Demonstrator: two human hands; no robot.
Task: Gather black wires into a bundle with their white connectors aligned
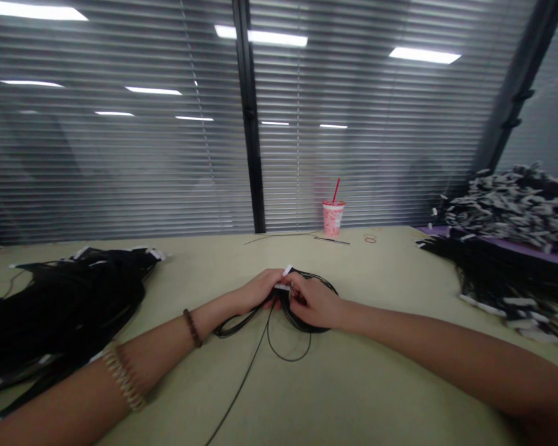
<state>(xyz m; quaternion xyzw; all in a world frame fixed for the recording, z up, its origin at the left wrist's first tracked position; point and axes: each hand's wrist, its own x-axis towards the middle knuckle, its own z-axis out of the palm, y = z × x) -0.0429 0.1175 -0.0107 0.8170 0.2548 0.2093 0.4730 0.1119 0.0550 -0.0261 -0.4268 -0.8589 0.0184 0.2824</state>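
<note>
A bundle of thin black cords [302, 321] with white end pieces lies looped on the table in front of me. My left hand [264, 290] is closed around the bundle's left side, near its white ends. From the right, my right hand [317, 302] pinches the same bundle, its fingertips close to a white end piece [283, 287]. Loops stick out on both sides of the hands. One loose cord [248, 370] trails toward the near edge, and another curls below my right hand. Part of the bundle is hidden by the fingers.
A large pile of black cords [69, 303] covers the table's left side. At the right lie more cords [488, 266] and a heap of white-ended pieces [516, 207]. Near the blinds stand a pink cup [333, 218] with a straw, a pen [332, 241] and rubber bands [370, 238].
</note>
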